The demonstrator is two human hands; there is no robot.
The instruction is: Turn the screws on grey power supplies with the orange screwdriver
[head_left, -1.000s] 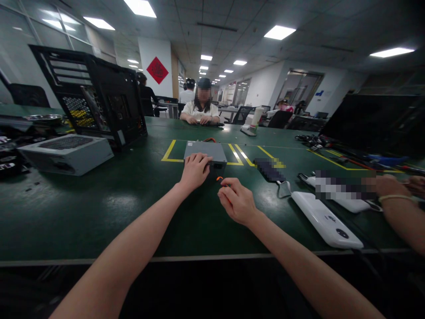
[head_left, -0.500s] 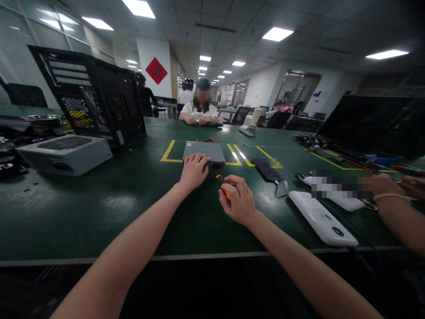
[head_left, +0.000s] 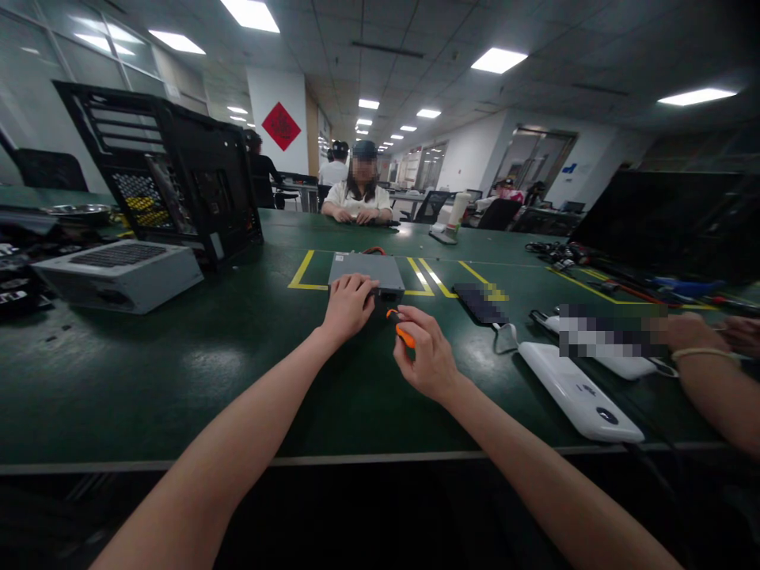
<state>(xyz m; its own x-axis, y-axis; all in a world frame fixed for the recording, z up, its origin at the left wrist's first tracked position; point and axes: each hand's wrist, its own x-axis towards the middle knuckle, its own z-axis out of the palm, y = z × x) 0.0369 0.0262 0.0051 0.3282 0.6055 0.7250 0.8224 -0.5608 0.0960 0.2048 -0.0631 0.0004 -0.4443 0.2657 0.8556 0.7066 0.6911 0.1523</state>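
Note:
A grey metal power supply unit (head_left: pixel 375 271) lies on the green table in front of me, reddish wires showing at its far side. My left hand (head_left: pixel 351 305) grips its near left corner, fingers over the top face. Just right of it, my right hand (head_left: pixel 426 352) is closed around a screwdriver with an orange and black handle (head_left: pixel 406 337). The handle tilts up toward the unit's near face, a little apart from it. No screwdriver shaft can be made out.
To the left stand a black computer case (head_left: pixel 172 174) and another grey power supply (head_left: pixel 122 273). A dark phone (head_left: pixel 478 304) and white power bank (head_left: pixel 579 392) lie at right, beside another person's hand (head_left: pixel 692 332). A person (head_left: pixel 359 198) sits opposite. Yellow tape (head_left: pixel 309 286) marks the table.
The screwdriver handle has turned slightly in my right hand, with more of its orange side showing. My left hand stays on the power supply unit.

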